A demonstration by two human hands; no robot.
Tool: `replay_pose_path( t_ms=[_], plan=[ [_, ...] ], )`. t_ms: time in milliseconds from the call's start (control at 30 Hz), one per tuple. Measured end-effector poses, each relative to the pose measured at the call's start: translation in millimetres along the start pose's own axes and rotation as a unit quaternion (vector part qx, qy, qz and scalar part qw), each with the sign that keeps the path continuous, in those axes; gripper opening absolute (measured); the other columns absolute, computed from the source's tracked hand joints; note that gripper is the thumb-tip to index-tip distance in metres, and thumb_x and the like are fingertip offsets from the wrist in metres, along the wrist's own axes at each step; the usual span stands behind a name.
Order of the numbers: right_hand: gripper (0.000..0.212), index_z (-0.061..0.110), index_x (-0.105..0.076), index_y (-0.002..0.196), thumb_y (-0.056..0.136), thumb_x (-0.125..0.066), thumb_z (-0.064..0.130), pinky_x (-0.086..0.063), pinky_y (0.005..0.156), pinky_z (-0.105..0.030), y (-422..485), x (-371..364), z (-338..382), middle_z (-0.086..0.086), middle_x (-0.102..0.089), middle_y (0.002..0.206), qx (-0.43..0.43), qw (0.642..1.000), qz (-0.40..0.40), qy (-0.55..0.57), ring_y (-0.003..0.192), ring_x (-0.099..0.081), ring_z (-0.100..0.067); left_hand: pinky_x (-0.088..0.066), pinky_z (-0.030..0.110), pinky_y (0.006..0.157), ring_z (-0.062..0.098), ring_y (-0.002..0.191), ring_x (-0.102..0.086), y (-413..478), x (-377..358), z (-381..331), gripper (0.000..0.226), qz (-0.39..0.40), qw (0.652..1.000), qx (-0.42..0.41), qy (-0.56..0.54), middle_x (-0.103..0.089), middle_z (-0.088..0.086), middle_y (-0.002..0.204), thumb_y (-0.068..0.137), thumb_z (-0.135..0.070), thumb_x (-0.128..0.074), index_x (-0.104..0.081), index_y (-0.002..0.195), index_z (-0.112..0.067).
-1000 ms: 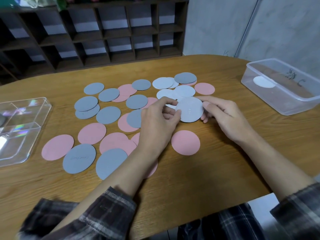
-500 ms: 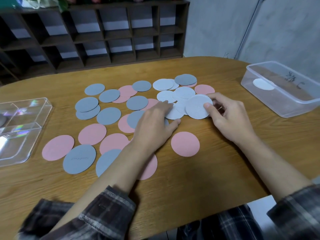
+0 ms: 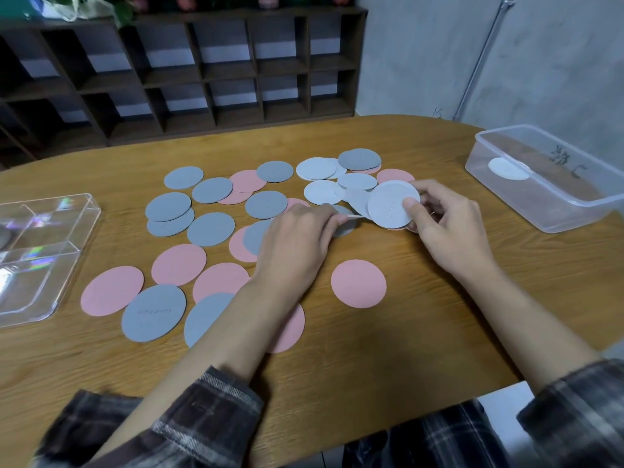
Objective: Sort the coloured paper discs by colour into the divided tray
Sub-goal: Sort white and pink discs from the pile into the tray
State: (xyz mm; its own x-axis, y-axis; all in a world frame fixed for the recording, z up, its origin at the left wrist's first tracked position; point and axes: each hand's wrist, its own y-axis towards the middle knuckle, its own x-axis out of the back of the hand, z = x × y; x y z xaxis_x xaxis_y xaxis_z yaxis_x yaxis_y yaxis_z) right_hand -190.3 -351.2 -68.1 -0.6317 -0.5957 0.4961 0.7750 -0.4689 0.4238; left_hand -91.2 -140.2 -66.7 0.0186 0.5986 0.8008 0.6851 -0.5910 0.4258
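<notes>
Sorting barely begun: right hand (image 3: 449,228) grips white disc (image 3: 388,206), left hand (image 3: 297,241) pinches second white disc (image 3: 353,216); loose discs (image 3: 211,229) cover desk (image 3: 405,332).

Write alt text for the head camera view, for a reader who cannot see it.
The right hand holds a white disc while the left hand pinches a second disc by its edge, above pink, grey and white discs spread on a wooden table. A clear divided tray sits left, a clear tub right.

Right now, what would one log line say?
right hand: holds white disc | left hand: pinches second disc by its edge
</notes>
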Motion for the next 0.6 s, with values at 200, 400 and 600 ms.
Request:
replay_pose_path(
  t_ms=[200,400,600],
  plan=[
    [0.023,0.029,-0.073,0.114,0.098,-0.062,0.016,-0.054,0.079,-0.043,-0.6,0.0,2.3,-0.007,-0.070,0.078,0.003,1.000,0.007,0.007,0.072,-0.065,-0.021,-0.050,0.046,0.073,0.021,0.088,-0.057,-1.2,-5.1,-0.4,0.024,-0.042,0.997,-0.016,-0.056,-0.066,-0.003,0.092,0.109,-0.031,-0.045,-0.065,0.101,-0.019],
    [0.032,0.032,-0.072,0.127,0.101,-0.060,0.018,-0.058,0.083,-0.045,-2.3,-2.8,2.3,-0.007,-0.074,0.085,0.011,0.998,0.053,0.041,0.073,-0.066,-0.018,-0.037,0.013,0.077,0.010,0.089,-0.056,-0.9,-1.8,-10.2,0.017,-0.103,0.985,0.005,-0.141,-0.065,-0.004,0.096,0.105,-0.020,-0.057,-0.072,0.100,-0.013],
    [0.037,0.030,-0.069,0.130,0.105,-0.052,0.009,-0.054,0.078,-0.031,-4.9,-5.5,7.4,-0.009,-0.070,0.077,0.022,0.992,0.109,0.066,0.072,-0.064,-0.011,-0.051,0.018,0.075,0.007,0.077,-0.066,-3.8,-2.4,-16.5,0.021,-0.085,0.983,0.038,-0.157,-0.070,-0.011,0.082,0.099,-0.021,-0.068,-0.076,0.116,-0.014]
  ],
)
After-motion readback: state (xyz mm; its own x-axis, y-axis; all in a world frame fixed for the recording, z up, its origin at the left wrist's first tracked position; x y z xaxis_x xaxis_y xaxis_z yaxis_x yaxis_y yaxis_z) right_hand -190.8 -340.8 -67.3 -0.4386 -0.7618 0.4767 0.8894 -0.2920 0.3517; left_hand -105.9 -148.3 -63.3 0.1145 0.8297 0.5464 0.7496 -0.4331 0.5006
